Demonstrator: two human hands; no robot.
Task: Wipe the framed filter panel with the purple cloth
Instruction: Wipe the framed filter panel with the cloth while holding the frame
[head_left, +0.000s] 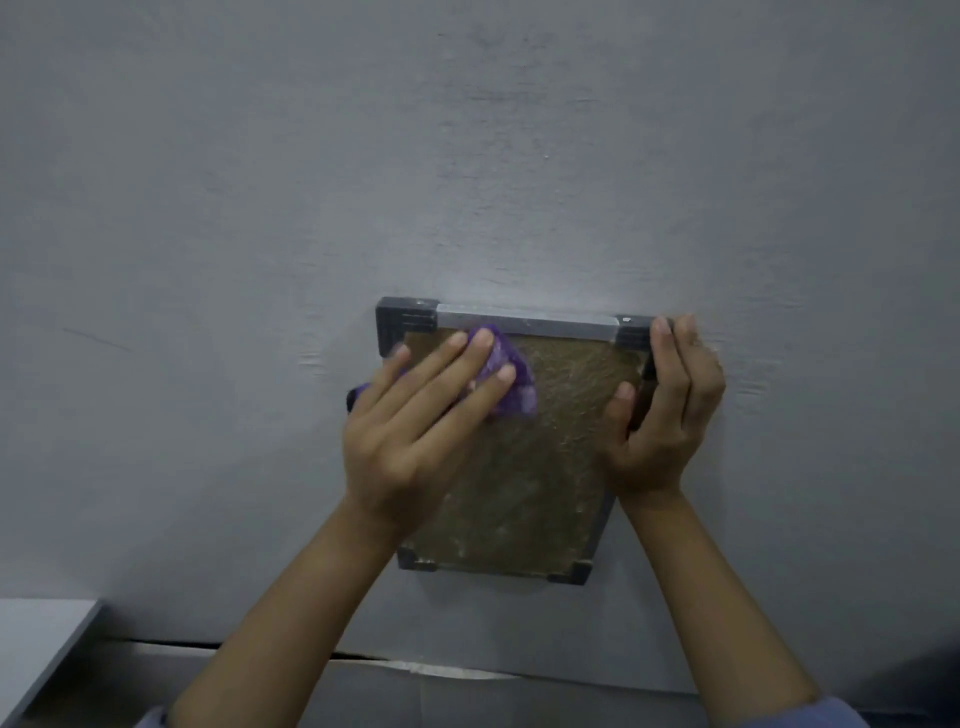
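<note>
The fingers (483, 343) of the left hand (415, 431) are laid out straight, pressing a purple cloth (511, 371) flat against the upper left part of a framed filter panel (545, 467). The panel's right edge is gripped by the right hand (660, 415), thumb on the front and fingers curled behind the frame. The panel is seen lying on a grey bench (467, 156).
</note>
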